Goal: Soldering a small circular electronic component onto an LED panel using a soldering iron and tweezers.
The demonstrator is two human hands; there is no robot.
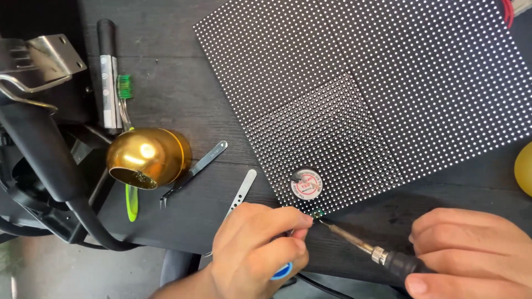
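Right hand (471, 252) has its grip clamped on the soldering iron (377, 254), tip at the LED panel (377, 94) edge; left hand (257, 249) pinches tweezers (239, 195) beside it.

- The bench (183, 99) looks like dark, matt wood with a faint grain.
- The LED panel (377, 83) has a matt black face studded with small glossy white dots.
- The soldering iron (366, 249), near right, has a dull bare-metal shaft and a matt black plastic handle.
- The gold bowl (148, 158), at left, is polished, mirror-glossy metal.
- The two tweezers (194, 173) beside it are smooth brushed steel.
- The round tin (306, 184) on the panel's near edge has a shiny metal rim.
- The bracket (41, 61), far left, is satin-grey sheet metal.
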